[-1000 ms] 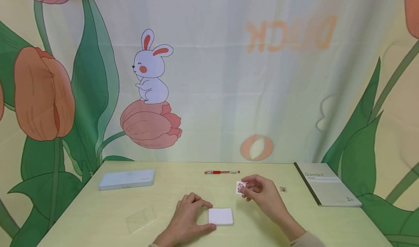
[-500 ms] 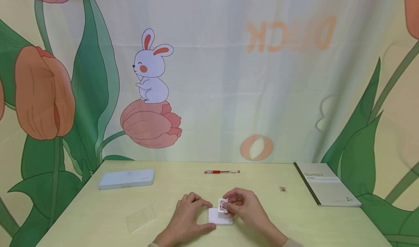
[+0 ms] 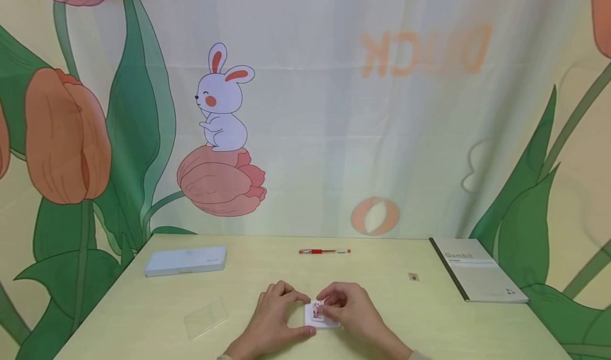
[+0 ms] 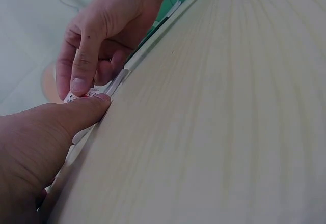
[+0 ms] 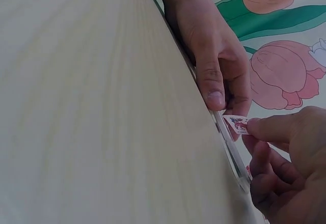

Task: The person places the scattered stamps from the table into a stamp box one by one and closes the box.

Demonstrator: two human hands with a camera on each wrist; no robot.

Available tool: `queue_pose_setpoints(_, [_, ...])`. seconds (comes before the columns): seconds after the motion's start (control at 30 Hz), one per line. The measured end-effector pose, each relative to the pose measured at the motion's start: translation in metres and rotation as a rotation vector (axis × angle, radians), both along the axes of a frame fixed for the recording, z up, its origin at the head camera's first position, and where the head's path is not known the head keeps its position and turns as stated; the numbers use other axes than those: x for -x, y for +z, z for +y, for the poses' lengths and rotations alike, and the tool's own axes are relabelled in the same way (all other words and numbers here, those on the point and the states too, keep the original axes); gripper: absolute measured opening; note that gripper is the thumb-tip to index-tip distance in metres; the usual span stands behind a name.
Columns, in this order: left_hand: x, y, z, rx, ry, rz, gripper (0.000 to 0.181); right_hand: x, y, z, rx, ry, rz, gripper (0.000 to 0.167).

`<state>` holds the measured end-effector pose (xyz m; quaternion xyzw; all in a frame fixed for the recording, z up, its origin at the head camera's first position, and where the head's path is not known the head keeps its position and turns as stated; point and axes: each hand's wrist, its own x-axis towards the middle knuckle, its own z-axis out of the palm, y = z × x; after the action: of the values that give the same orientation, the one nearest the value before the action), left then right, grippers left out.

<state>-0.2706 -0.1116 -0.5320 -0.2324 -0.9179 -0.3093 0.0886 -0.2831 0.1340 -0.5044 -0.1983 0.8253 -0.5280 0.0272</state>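
A small white box (image 3: 329, 323), flat and rectangular, lies on the table near the front. My left hand (image 3: 276, 317) holds its left side, index finger at the far edge and thumb at the near edge. Above the box, my right hand (image 3: 352, 312) pinches a small white card (image 3: 317, 310) printed with a red and dark figure. That card (image 5: 237, 123) looks tilted in the right wrist view, close to the left fingers. Whether it touches the box cannot be told. In the left wrist view, the left thumb (image 4: 91, 111) partly covers the card.
A clear plastic lid-like piece (image 3: 206, 318) lies left of the hands. Farther back are a pale blue case (image 3: 186, 261) and a red pen (image 3: 324, 251). To the right are a tiny brownish square (image 3: 413, 277) and a notebook (image 3: 479, 271). A printed curtain (image 3: 305, 111) hangs behind.
My right hand has brought the card leftward and down, from right of the white box to over it. My left hand has stayed at the box.
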Motion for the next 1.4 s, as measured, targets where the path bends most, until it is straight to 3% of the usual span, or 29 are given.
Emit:
queue_pose_setpoints(0.13, [-0.0004,0.0002,0.0002,0.005,0.004,0.003,0.060,-0.0004,-0.0022,-0.0012,-0.032,-0.012,0.008,0.013])
queue_pose_setpoints(0.63, [-0.0012,0.0000,0.0004,0.001,0.007,-0.003,0.059,-0.0021,-0.0098,-0.0068,-0.212,-0.051,0.207,0.015])
queue_pose_setpoints(0.93, [-0.0009,-0.0011,0.0003,0.004,0.012,0.004,0.058,-0.0037,-0.0085,-0.0070,-0.266,-0.041,0.196,0.010])
queue_pose_setpoints(1.4, [-0.0011,-0.0042,0.0001,0.005,0.007,0.027,0.059,-0.0032,-0.0088,-0.0069,-0.238,-0.053,0.184,0.011])
